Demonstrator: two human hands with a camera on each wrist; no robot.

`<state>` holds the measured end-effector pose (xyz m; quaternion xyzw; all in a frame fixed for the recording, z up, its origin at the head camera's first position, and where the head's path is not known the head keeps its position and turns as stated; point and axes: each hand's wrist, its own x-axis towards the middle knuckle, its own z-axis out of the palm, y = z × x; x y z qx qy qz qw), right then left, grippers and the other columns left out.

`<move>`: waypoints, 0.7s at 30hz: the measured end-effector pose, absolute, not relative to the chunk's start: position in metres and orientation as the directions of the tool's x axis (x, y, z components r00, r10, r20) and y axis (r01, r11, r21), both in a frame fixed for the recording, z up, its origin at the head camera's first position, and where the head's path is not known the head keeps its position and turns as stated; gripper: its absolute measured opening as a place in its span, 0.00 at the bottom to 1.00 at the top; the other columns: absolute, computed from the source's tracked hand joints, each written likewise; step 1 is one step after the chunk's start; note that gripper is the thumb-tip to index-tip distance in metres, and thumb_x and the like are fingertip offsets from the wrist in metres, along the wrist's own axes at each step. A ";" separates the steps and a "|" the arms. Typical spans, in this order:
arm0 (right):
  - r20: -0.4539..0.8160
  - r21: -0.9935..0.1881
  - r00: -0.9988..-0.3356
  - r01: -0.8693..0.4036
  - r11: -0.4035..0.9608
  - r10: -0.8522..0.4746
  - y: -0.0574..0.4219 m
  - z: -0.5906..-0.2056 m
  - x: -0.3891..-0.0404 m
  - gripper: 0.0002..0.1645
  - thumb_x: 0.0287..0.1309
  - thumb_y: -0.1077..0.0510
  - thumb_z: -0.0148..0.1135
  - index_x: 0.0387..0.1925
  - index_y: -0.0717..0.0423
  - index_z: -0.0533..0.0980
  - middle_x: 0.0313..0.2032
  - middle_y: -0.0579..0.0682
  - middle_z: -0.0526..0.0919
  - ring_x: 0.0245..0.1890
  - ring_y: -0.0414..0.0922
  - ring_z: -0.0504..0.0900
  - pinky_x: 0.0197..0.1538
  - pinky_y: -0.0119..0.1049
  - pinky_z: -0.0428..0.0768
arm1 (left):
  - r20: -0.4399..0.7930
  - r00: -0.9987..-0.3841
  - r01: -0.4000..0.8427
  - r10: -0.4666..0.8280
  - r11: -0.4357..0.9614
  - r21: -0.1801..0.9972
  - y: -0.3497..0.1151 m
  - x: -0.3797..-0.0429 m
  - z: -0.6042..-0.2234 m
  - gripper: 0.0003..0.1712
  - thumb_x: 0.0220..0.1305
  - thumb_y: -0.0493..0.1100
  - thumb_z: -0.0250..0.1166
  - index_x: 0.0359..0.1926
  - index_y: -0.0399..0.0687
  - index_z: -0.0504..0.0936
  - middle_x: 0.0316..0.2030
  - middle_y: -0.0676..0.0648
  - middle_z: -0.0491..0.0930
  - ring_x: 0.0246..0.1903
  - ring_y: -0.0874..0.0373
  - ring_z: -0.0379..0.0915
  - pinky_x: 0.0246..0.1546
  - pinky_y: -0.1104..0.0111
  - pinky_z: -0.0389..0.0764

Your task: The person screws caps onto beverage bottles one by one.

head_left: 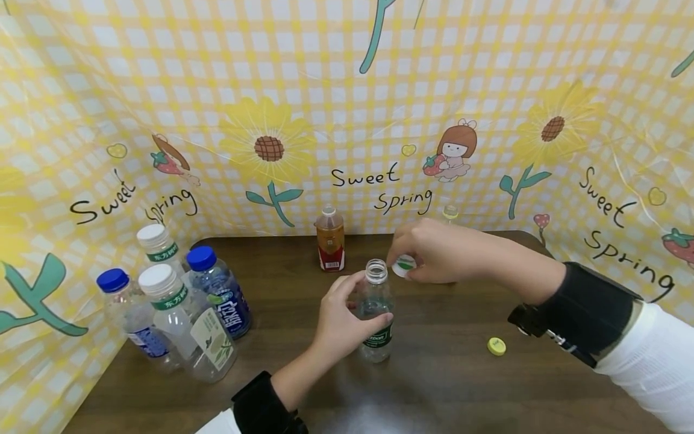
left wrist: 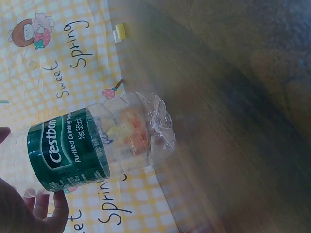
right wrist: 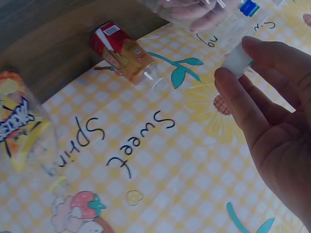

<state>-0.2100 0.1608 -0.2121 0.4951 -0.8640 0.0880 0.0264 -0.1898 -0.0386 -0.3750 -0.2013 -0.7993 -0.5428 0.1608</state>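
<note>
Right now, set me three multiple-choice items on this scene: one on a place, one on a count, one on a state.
1. Where does the yellow cap lie?
A. on the table, right of the clear bottle
B. on the tea bottle
C. among the capped bottles

2. How many blue-capped bottles stand at the left?
A. none
B. two
C. four

3. What state is the clear bottle in?
A. capped
B. lying flat
C. upright, mouth open

Answers:
1 A: it rests alone on bare wood.
2 B: blue caps at and.
3 C: the left hand grips it, and the right hand pinches a white cap beside the mouth.
</note>
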 end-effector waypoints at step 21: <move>0.055 -0.060 -0.433 -0.901 0.430 -0.899 0.126 -0.205 -0.214 0.12 0.48 0.69 0.71 0.38 0.58 0.85 0.34 0.47 0.83 0.34 0.41 0.80 0.36 0.32 0.79 | 0.475 -0.859 0.512 0.192 0.328 0.794 -0.036 -0.189 -0.377 0.39 0.41 0.43 0.81 0.58 0.47 0.77 0.49 0.52 0.76 0.47 0.58 0.73 0.41 0.61 0.82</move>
